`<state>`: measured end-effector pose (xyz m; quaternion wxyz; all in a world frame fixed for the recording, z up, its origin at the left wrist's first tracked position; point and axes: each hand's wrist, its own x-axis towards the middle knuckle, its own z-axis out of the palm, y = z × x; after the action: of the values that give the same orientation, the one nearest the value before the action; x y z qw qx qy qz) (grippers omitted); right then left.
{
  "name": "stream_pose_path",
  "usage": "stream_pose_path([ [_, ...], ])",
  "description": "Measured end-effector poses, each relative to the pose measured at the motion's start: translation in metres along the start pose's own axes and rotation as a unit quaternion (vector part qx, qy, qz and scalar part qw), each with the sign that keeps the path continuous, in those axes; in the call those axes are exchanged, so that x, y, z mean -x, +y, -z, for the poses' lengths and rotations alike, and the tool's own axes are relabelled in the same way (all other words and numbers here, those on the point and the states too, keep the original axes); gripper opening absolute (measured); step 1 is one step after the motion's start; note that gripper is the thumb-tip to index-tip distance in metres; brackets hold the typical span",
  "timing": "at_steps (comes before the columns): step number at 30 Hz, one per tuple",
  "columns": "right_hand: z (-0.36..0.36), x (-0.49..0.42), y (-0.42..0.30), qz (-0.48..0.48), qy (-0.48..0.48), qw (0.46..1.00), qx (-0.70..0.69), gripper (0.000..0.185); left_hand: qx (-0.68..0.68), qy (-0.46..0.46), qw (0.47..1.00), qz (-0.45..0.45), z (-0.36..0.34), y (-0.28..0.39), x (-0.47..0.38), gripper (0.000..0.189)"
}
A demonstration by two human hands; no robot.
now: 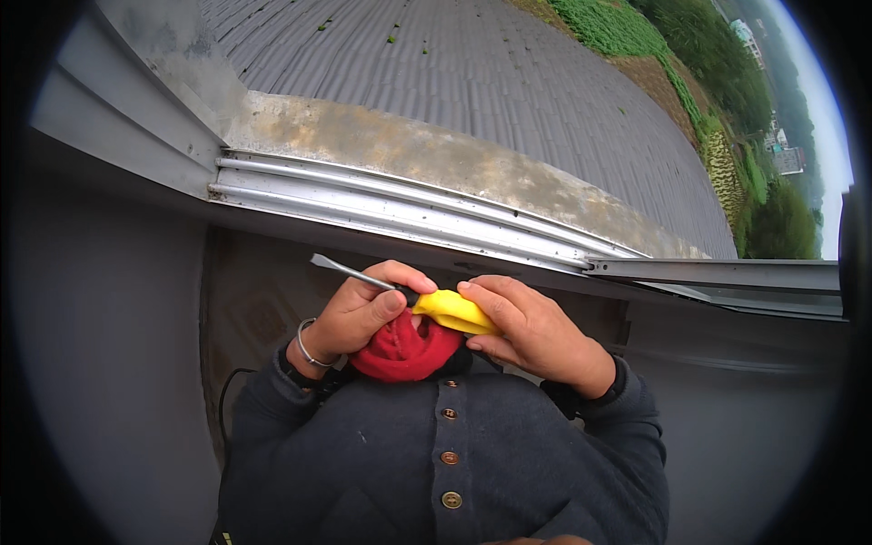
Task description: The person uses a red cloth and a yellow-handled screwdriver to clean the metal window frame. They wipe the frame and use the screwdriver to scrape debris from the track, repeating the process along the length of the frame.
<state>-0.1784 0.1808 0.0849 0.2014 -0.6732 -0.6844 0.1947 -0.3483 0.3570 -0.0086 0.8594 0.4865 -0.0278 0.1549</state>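
A flat-blade screwdriver points up and to the left, its shaft near its dark collar pinched by my left hand. My right hand is closed around a bright yellow piece that covers the handle end; whether it is a cloth or the handle itself, I cannot tell. A bunched red cloth hangs just below the screwdriver, against my left hand and close to my jacket front. The palm side of both hands is hidden.
Beyond my hands runs the metal track of a sliding window, with a weathered concrete sill behind it. A ribbed grey roof spreads outside. A window frame stands at the right, and a dark cable hangs at my left.
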Motion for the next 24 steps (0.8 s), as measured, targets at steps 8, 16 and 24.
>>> stream_pose_path([
  [8,0.055,0.079,-0.003,-0.18,0.254,0.939,0.143,0.037,-0.087,-0.09,0.985,0.116,0.0,0.041,-0.056,0.054],
  [16,0.086,0.088,0.02,-0.155,0.17,0.942,0.243,0.043,-0.463,-0.089,0.877,0.094,-0.016,0.107,-0.123,0.024],
  [24,0.089,0.068,0.019,-0.226,0.168,0.945,0.168,0.031,-0.655,-0.255,0.701,0.124,-0.018,0.074,-0.212,0.027],
])
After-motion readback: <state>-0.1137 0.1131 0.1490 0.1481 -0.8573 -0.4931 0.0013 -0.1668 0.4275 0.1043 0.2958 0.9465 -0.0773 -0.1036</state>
